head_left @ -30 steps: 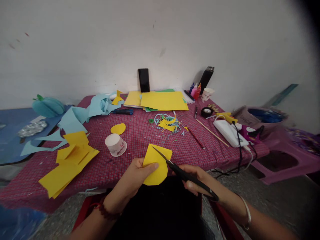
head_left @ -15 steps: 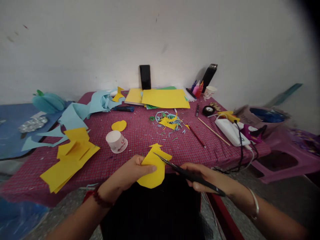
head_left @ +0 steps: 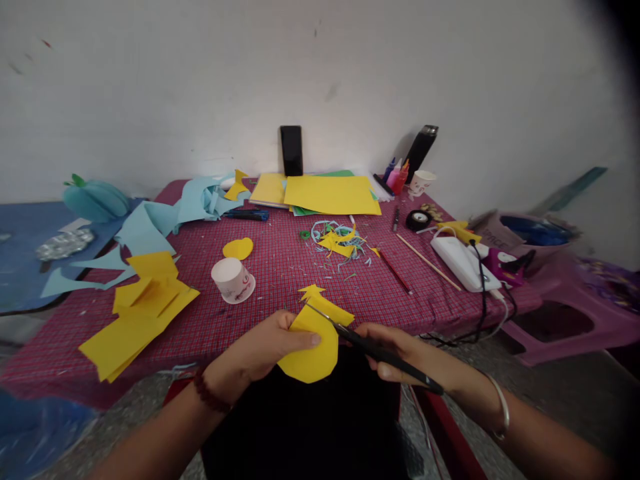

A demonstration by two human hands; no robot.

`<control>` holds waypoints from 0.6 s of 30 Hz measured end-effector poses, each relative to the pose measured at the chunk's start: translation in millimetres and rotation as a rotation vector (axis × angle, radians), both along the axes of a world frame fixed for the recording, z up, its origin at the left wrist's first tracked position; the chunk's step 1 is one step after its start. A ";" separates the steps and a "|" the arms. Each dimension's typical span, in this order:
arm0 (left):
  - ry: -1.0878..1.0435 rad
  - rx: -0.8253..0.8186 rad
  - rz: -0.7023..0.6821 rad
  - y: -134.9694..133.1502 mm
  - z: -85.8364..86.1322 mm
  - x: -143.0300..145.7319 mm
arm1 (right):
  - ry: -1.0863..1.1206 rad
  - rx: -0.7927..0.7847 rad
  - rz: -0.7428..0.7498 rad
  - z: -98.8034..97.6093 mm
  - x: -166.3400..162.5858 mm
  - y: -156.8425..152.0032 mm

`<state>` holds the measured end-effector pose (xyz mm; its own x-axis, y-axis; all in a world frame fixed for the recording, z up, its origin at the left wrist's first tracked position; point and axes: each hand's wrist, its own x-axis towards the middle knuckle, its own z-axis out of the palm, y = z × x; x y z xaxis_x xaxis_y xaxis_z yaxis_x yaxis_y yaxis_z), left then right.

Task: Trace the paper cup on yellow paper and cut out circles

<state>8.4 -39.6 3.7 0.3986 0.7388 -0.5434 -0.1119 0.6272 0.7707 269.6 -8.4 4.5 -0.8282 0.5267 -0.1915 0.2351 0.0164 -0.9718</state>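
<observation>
Lying just past nine o'clock from the piece in hand, folded yellow sheets [head_left: 107, 343] sprawl over the checked tablecloth [head_left: 280, 287]. A paper cup [head_left: 231, 280] sits at ten. The left hand [head_left: 275, 340] pinches the rounded yellow piece [head_left: 313, 363], thumb on top, other fingers hidden beneath, right over the table's near edge. Paper scraps [head_left: 337, 245] heap near twelve. Black scissors [head_left: 367, 345] cross the piece's upper part, their handles gripped by the right hand's [head_left: 407, 357] curled fingers. Toward two lies a red pencil [head_left: 395, 272].
</observation>
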 end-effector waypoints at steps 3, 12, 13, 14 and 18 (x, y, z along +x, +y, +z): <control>0.025 0.027 -0.027 0.3 0.7 -0.8 | -0.026 -0.001 -0.010 0.3 2.7 0.6; 0.143 0.108 -0.154 11.2 13.5 -6.3 | -0.084 -0.004 0.025 4.1 4.6 11.0; 0.156 0.119 -0.172 13.9 14.6 -8.0 | -0.087 -0.009 0.020 5.7 4.2 11.8; 0.173 0.134 -0.189 16.6 15.1 -10.0 | -0.094 -0.011 0.014 7.1 3.9 12.3; 0.228 0.213 -0.241 24.9 13.8 -15.4 | -0.101 -0.054 -0.002 5.6 6.1 13.0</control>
